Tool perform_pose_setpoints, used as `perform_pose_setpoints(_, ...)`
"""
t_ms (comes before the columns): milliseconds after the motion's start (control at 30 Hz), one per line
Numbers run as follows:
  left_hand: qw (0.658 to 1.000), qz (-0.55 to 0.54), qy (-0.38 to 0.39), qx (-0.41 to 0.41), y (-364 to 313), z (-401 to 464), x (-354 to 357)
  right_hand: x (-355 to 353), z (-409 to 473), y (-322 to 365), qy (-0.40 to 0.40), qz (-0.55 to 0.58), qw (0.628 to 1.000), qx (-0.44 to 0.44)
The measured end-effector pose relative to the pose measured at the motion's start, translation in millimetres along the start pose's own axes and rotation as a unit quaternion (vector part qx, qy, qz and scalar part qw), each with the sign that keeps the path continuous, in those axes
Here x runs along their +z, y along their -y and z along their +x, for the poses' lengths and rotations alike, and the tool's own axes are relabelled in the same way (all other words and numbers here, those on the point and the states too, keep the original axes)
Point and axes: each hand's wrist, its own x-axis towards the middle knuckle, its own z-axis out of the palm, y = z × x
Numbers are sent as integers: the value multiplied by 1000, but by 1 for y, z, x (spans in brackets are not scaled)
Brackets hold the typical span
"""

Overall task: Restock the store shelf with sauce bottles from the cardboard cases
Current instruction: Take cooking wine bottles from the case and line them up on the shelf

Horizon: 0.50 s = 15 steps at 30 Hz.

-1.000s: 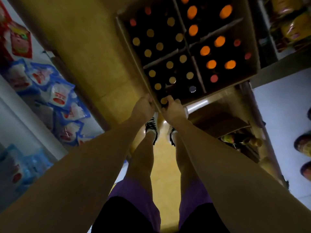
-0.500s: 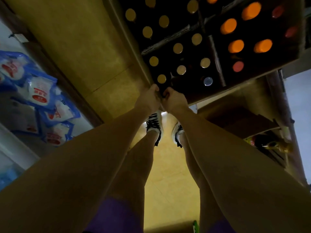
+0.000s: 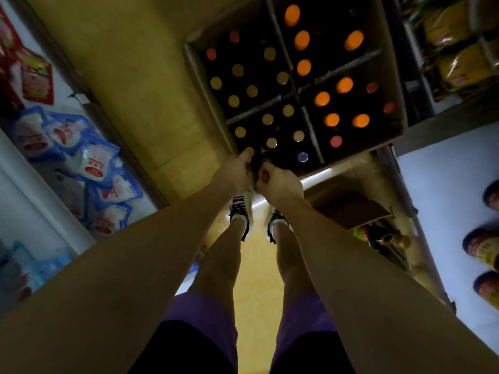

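Observation:
An open cardboard case (image 3: 388, 49) with crossed dividers stands on the floor in front of my feet. It holds dark sauce bottles seen from above, with gold caps (image 3: 267, 119), orange caps (image 3: 321, 99) and a few red caps (image 3: 336, 141). Both my hands are at its near left corner. My left hand (image 3: 237, 172) curls round the neck of a gold-capped bottle (image 3: 249, 151) there. My right hand (image 3: 278, 180) is closed in a fist on a dark bottle neck just beside it; that cap is hidden. The two hands almost touch.
A shelf of blue-and-white pouches (image 3: 91, 160) and red packets (image 3: 35, 76) runs along the left. Right of the aisle stand jars (image 3: 480, 247) on a white shelf, yellow packages (image 3: 459, 63) and a lower carton with bottles (image 3: 383, 238). My white sneakers (image 3: 240, 209) stand on yellow floor.
Both hands stay at the case's near left corner and have drawn close together. The gold cap once by my right thumb now sits at my left thumb. The view swung.

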Motion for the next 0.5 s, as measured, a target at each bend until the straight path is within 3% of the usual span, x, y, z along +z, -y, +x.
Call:
perform_pose_setpoints(233, 999, 40, -26, 20, -68, -70, -60, -93, -71, 36, -46, -17, 998, -31)
perform_pose_setpoints(500, 991, 69, -107, 47, -151, -180, -159, -224, -181, 81, -128, -43, 985, -107)
